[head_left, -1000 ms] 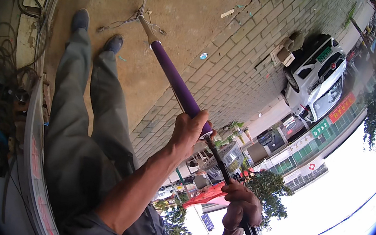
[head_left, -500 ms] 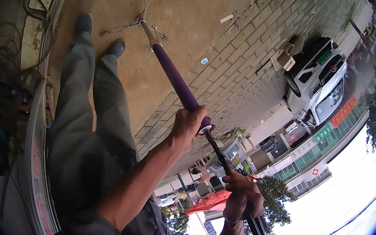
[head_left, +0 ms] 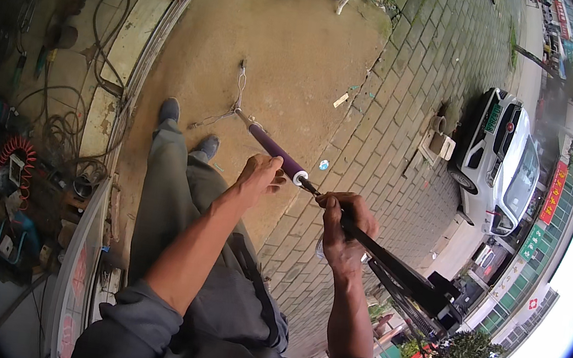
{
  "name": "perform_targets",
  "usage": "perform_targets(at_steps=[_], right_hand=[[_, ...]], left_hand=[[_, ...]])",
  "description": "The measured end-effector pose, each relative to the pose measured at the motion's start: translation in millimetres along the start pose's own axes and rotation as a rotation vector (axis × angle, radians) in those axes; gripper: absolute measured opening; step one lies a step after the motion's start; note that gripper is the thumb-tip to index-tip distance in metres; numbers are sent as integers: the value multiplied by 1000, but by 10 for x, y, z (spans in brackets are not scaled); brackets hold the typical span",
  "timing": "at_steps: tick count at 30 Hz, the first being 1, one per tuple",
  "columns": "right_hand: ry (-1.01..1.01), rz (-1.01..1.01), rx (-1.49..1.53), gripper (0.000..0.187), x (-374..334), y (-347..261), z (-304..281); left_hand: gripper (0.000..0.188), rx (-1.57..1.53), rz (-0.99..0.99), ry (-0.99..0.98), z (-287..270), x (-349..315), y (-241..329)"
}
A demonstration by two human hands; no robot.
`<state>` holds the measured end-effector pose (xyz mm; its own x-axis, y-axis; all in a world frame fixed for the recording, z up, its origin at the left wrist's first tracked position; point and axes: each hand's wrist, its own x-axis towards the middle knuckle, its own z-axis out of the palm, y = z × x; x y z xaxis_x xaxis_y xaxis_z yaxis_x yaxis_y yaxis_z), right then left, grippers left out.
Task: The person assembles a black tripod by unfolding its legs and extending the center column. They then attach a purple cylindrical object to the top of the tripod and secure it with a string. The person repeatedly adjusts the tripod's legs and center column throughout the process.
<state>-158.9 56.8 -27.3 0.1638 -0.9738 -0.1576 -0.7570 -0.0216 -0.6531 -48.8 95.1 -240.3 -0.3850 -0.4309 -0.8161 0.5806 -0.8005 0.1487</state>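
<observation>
A long pole slants away from me, with a purple sleeve [head_left: 277,153] round its middle and a white ring at the sleeve's near end. Its far end meets a three-legged metal foot [head_left: 238,106] over the concrete. My left hand [head_left: 257,176] is beside the sleeve, fingertips against its side, the fingers apart and loosely bent. My right hand [head_left: 347,226] is closed round the dark rod [head_left: 309,186] just past the white ring. Beyond that hand, the rod runs into a black folded frame [head_left: 424,292] with a spring-like part, whose details are blurred.
My shoes [head_left: 207,147] stand on bare concrete [head_left: 305,42] beside brick paving [head_left: 382,126]. A metal door track [head_left: 143,60] runs along the left. Beyond it lie cables, a red coiled hose [head_left: 17,159] and tools. A white car [head_left: 505,158] is parked at the right.
My left hand has loosened from its grip round the sleeve and slipped to its side. My right hand has come down the rod, close to the sleeve's end. The whole view has shifted.
</observation>
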Motion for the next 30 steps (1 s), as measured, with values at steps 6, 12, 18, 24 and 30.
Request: perform_targets(at_steps=[6,12,18,24,30], right_hand=[[11,-51,92,70,-55,308,66],[222,-61,98,85,-303,154,198],[392,75,88,65,-1142,468,365],[337,263,408,32,-1578,1051,333],[188,524,1528,54,-1272,947,225]], left_hand=[[56,474,606,-140,331,-1271,934],[66,584,1165,-567,1402,-2504,1238],[37,661,1242,-433,1580,-2596,1346],[21,1201,1357,-212,1771,-2968,1504],[23,1637,1291,-83,2157,-3098,1549]])
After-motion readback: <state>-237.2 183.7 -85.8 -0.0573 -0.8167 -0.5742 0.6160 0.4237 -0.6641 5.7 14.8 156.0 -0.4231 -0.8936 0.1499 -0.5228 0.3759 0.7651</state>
